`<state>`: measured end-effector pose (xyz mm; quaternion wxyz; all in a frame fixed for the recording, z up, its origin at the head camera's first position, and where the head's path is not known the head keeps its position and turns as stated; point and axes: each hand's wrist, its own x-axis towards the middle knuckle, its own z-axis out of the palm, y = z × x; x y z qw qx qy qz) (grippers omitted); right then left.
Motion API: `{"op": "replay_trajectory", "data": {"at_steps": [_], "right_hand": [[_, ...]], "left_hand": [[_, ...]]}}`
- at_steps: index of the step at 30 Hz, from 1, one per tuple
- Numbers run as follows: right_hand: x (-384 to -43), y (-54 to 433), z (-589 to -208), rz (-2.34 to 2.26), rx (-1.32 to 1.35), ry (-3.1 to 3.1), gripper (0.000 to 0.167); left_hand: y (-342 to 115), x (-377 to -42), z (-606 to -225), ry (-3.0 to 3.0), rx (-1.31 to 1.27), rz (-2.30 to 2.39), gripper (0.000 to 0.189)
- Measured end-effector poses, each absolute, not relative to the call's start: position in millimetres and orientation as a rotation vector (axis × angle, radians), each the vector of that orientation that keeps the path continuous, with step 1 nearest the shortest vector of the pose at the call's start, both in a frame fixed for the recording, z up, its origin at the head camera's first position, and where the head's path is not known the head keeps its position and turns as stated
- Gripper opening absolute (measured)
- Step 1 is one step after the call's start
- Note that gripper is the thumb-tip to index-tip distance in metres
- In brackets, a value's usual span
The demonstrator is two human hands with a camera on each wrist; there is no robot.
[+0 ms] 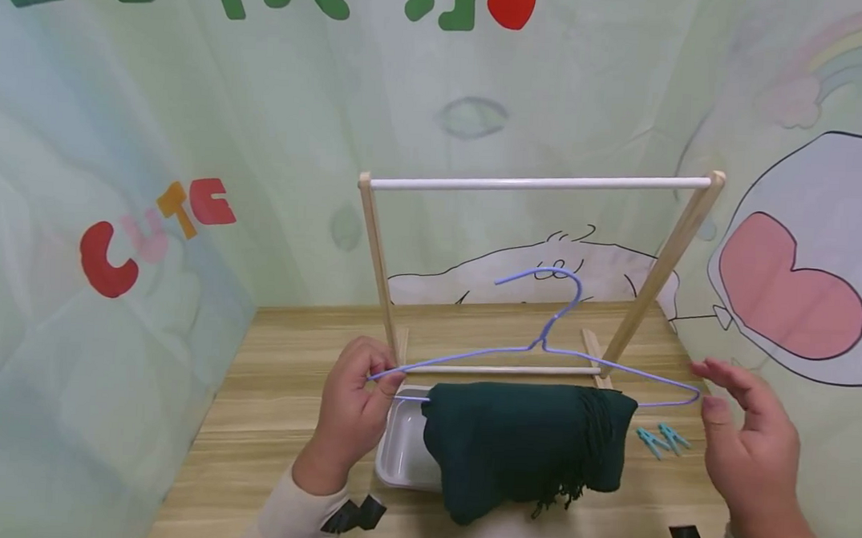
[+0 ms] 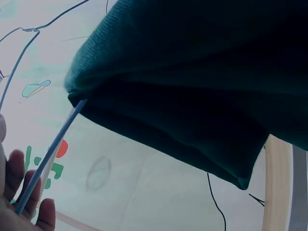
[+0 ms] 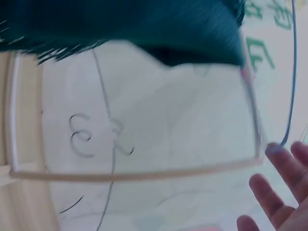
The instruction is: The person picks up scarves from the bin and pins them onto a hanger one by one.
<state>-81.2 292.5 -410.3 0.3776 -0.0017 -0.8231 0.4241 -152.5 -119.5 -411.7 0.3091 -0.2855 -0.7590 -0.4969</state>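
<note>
A blue-purple clothes hanger (image 1: pixel 471 353) is held up with its hook on top. Draped over its lower bar hangs a folded dark green fringed scarf (image 1: pixel 517 445), also large in the left wrist view as dark cloth (image 2: pixel 183 96). My left hand (image 1: pixel 355 402) pinches the hanger's left end between thumb and fingers. On the other side, my right hand (image 1: pixel 756 444) has its fingers loosely extended, the fingertips right at the hanger's right end. In the right wrist view, fingers (image 3: pixel 269 195) are spread beside that end, below the scarf (image 3: pixel 192 29).
Behind the hanger stands a wooden rack (image 1: pixel 650 287) with a white top rod (image 1: pixel 543 183). A white plastic tray (image 1: pixel 397 452) sits partly hidden under the scarf. Two blue clothespins (image 1: pixel 663 440) lie on the wood-grain table (image 1: pixel 229 437). A printed cloth backdrop (image 1: pixel 292 134) encloses the table.
</note>
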Motion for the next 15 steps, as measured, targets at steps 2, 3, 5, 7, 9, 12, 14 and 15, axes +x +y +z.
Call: {"op": "replay_trajectory", "data": {"at_steps": [2, 3, 5, 7, 9, 12, 14, 15], "right_hand": [[-85, 301, -417, 1.134, -0.090, -2.054, 0.032], [-87, 306, -420, 1.160, -0.134, -2.034, 0.032], [-91, 313, -430, 1.196, -0.247, -2.025, 0.034], [-95, 322, -441, 1.220, -0.359, -2.037, 0.034], [-100, 331, -456, 1.231, -0.475, -2.066, 0.034], [-104, 343, -482, 1.204, -0.665, -2.166, 0.038], [-106, 351, -499, 1.175, -0.746, -2.241, 0.040], [-106, 354, -507, 1.154, -0.768, -2.287, 0.043]], "left_hand": [[-121, -153, -412, -2.006, -0.728, -1.330, 0.028], [-121, -153, -412, -2.002, -0.719, -1.335, 0.028], [-122, -153, -411, -1.993, -0.698, -1.363, 0.029], [-122, -153, -411, -1.978, -0.693, -1.375, 0.029], [-122, -153, -410, -1.967, -0.693, -1.390, 0.029], [-120, -154, -409, -1.954, -0.700, -1.400, 0.028], [-119, -154, -409, -1.946, -0.701, -1.406, 0.027], [-119, -155, -409, -1.944, -0.700, -1.410, 0.027]]}}
